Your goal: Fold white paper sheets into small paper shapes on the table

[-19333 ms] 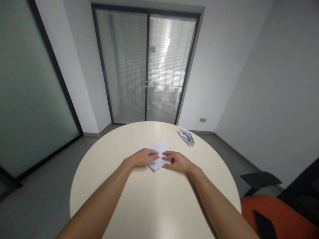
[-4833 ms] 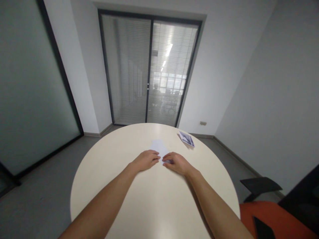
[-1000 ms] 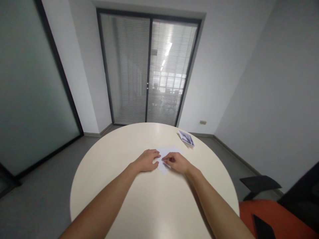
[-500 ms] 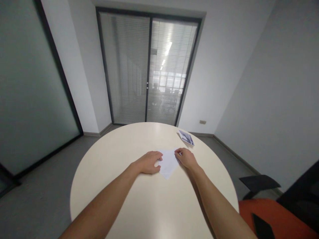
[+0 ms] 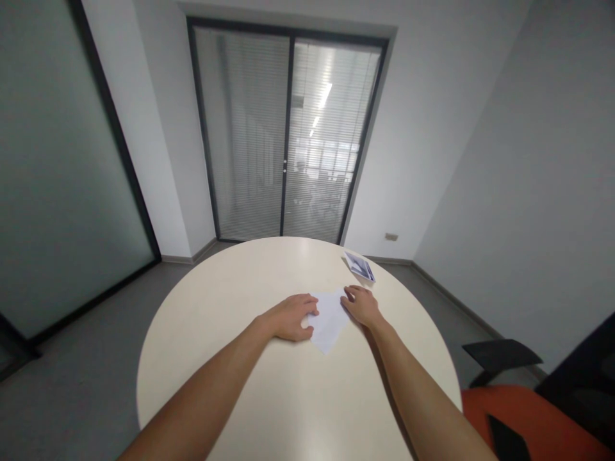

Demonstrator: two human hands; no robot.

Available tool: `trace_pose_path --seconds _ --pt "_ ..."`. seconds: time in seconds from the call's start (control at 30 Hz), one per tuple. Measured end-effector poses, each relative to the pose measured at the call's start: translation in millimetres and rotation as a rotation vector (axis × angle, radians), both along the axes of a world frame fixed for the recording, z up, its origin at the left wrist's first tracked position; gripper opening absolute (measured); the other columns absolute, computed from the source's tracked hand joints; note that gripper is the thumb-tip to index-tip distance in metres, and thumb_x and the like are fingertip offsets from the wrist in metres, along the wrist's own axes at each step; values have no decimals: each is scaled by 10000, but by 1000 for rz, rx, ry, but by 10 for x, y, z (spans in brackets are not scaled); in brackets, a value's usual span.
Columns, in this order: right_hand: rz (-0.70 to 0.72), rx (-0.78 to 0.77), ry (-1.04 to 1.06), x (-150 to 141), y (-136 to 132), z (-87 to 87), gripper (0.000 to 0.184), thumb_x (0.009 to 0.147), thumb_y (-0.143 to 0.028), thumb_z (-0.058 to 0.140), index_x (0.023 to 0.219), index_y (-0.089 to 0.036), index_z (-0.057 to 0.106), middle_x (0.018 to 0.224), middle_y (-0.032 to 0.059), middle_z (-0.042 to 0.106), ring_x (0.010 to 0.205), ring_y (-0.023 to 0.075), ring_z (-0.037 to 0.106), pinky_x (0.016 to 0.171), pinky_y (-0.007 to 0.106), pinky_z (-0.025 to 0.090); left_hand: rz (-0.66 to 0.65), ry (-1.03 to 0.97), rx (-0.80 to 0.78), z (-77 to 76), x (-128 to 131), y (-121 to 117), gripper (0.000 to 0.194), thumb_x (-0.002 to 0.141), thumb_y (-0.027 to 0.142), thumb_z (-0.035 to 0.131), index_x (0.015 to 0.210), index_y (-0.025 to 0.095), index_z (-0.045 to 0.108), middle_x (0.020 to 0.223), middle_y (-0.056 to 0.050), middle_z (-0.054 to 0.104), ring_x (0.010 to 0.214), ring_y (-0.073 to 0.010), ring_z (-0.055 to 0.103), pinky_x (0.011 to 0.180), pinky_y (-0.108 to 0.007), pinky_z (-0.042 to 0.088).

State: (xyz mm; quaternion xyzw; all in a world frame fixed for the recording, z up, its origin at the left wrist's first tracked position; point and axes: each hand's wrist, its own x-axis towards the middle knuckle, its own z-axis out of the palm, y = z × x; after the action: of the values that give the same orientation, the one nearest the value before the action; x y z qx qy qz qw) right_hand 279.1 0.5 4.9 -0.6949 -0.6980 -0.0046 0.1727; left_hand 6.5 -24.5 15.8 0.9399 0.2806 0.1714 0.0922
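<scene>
A white sheet of paper [image 5: 328, 323], seemingly folded, lies on the round table with a pointed corner towards me. My left hand [image 5: 292, 317] rests at its left edge, thumb apart from the fingers and fingertips on the paper. At the upper right edge of the sheet is my right hand [image 5: 361, 305], its fingers slightly parted and touching the paper. Both hands look open, and the upper right corner of the sheet is partly covered by the right one.
A printed card or booklet [image 5: 359, 266] stands near the far right rim of the pale round table [image 5: 230, 282]. An orange chair [image 5: 519, 416] with black armrests is at the right. Beyond the table are glass panels with blinds [image 5: 250, 141].
The paper has shifted slightly towards me and to the right, along with my left hand. My right hand's fingers have loosened from a pinch at the corner.
</scene>
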Motion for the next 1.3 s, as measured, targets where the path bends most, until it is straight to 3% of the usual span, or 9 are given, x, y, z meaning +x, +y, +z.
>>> trace_pose_path --seconds 0.17,0.63,0.87,1.1,1.3 --pt "35 19 67 50 54 -77 394 894 -364 564 1236 -230 705 1375 93 633 1270 296 559 1085 421 396 -4 -1 -9 5 4 -6 436 803 325 647 1215 181 639 1454 -135 551 1369 -289 492 1172 -413 365" --pt "143 76 219 67 77 -57 450 839 -242 595 1275 -159 669 1194 106 726 1140 260 641 1011 361 460 57 54 2 28 -59 5 542 848 408 635 1345 193 599 1517 -140 489 1422 -319 424 1198 -465 309" --pt "220 42 179 82 84 -66 345 874 -249 551 1127 -181 775 1179 111 733 1122 256 653 1025 354 457 96 80 3 52 -105 26 585 868 487 628 1378 206 577 1551 -148 446 1442 -356 385 1192 -530 285" --pt "251 28 101 42 39 -24 319 910 -251 542 1111 -178 778 1166 116 726 1094 243 649 1000 324 455 106 85 -5 63 -144 54 598 880 511 622 1403 230 554 1590 -133 390 1481 -348 322 1209 -541 234" --pt "327 43 76 -14 -23 5 326 948 -246 493 1099 -163 770 1139 123 735 1055 235 653 972 305 450 212 80 20 4 -280 177 596 881 507 634 1394 213 562 1605 -145 359 1494 -347 293 1210 -531 238"
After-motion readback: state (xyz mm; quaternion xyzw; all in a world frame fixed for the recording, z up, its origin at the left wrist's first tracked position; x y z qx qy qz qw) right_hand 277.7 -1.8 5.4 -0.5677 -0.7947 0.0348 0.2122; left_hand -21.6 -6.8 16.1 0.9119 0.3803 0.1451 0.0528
